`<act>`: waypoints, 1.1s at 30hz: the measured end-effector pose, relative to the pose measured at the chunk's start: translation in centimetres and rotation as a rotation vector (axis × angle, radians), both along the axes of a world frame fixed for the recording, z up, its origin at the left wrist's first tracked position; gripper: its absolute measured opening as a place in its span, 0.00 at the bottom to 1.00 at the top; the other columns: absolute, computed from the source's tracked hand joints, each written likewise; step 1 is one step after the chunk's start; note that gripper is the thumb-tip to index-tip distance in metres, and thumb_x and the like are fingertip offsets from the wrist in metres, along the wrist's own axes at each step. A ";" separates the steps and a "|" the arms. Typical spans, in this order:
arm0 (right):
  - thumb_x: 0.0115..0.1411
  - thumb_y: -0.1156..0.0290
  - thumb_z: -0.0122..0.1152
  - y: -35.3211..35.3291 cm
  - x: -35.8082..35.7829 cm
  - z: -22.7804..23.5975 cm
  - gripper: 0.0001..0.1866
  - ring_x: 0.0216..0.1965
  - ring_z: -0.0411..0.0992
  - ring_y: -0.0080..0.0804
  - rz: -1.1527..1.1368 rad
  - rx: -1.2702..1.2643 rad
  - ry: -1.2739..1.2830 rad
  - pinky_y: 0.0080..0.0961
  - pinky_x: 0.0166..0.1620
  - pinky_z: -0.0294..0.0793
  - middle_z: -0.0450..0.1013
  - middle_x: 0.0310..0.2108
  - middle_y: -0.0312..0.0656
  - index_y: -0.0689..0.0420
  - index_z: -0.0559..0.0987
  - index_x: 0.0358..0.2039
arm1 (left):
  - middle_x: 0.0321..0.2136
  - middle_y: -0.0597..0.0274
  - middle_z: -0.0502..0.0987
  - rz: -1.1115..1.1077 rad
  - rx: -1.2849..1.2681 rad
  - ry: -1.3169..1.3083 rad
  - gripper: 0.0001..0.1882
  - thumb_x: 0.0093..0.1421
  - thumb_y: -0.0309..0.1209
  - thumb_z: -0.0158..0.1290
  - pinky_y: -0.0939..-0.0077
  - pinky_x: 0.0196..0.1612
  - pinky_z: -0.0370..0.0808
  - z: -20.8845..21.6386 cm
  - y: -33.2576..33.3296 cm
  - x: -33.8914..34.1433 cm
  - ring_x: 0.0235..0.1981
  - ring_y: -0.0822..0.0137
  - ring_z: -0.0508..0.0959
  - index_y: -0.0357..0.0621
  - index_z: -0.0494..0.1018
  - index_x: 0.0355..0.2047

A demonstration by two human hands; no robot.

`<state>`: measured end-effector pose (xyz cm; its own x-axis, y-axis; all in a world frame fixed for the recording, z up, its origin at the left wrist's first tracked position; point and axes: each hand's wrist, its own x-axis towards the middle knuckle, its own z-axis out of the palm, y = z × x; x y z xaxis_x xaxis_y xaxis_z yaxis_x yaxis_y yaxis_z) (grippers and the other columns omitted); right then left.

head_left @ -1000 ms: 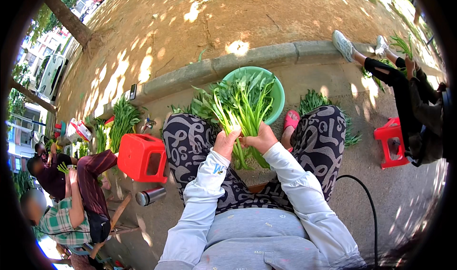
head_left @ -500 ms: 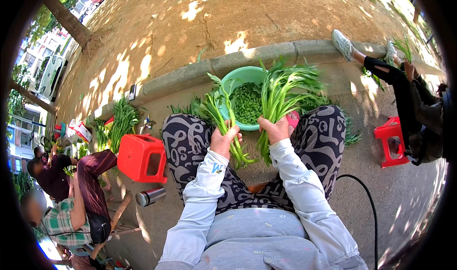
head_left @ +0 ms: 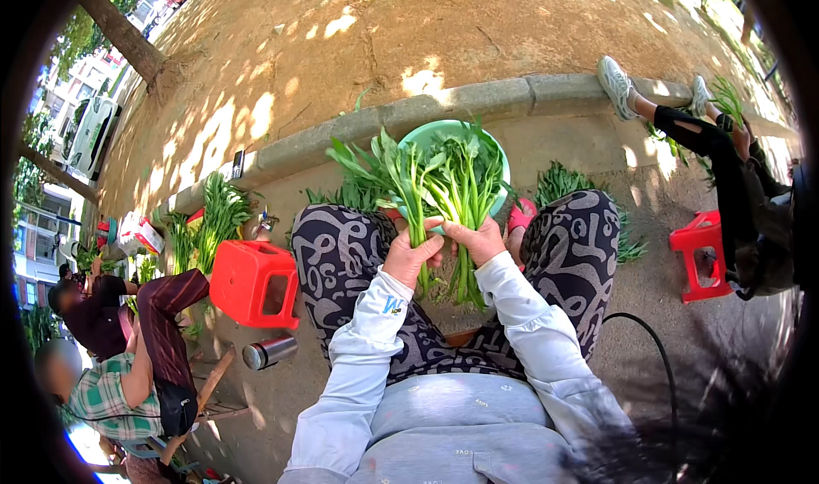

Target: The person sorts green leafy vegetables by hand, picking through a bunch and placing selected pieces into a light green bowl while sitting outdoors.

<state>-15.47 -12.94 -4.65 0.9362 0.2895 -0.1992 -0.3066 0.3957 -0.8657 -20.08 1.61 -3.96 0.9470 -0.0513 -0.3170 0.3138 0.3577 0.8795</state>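
Between my knees, my left hand (head_left: pixel 414 255) is closed round the stems of a small bunch of leafy greens (head_left: pixel 403 175). Close beside it, my right hand (head_left: pixel 478 243) grips a thicker bundle of greens (head_left: pixel 467 185), pale stems down and leaves pointing away from me. The thumbs of both hands nearly meet at the stems. Behind the bundles stands a light green basin (head_left: pixel 493 139); the leaves hide most of its inside. Loose greens (head_left: pixel 354 192) lie by the basin's left side, and another heap (head_left: pixel 561 182) lies beyond my right knee.
A red stool (head_left: pixel 254 283) and a steel flask (head_left: pixel 270 352) are at my left, near two seated people. Another red stool (head_left: pixel 701 255) stands on the right by a person in black (head_left: pixel 712 138). A stone kerb (head_left: pixel 341 134) runs behind the basin. Dark blurred hair covers the lower right.
My hands have come together, bringing the two bunches side by side. The right bundle has moved left and now covers the basin's inside. Dark hair has appeared at lower right.
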 end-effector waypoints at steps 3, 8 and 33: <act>0.48 0.77 0.61 -0.5 0.2 0.2 0.09 0.14 0.67 0.23 -0.085 -0.015 0.043 0.19 0.16 0.65 0.72 0.23 0.37 0.61 0.73 0.32 | 0.23 0.67 0.69 0.085 0.005 -0.006 0.22 0.55 0.37 0.54 0.84 0.18 0.63 0.0 0.1 0.4 0.16 0.77 0.66 0.37 0.67 0.46; 0.49 0.77 0.60 -0.6 0.7 1.4 0.07 0.15 0.66 0.22 -0.266 -0.062 0.055 0.18 0.18 0.65 0.70 0.22 0.35 0.59 0.73 0.30 | 0.24 0.64 0.68 0.244 -0.233 0.134 0.19 0.57 0.37 0.48 0.80 0.20 0.64 0.2 1.2 0.6 0.18 0.74 0.67 0.38 0.67 0.45; 0.44 0.81 0.61 0.4 -0.8 1.3 0.21 0.30 0.72 0.21 0.157 -0.076 -0.133 0.20 0.33 0.73 0.74 0.33 0.37 0.62 0.71 0.42 | 0.33 0.65 0.74 0.208 -0.213 0.036 0.12 0.56 0.30 0.53 0.70 0.30 0.74 0.3 0.2 0.4 0.28 0.69 0.74 0.42 0.69 0.41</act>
<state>-16.26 -12.58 -3.35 0.9004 0.4224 -0.1039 -0.2403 0.2839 -0.9282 -19.71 1.86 -3.69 0.9324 0.0739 -0.3538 0.2442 0.5929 0.7673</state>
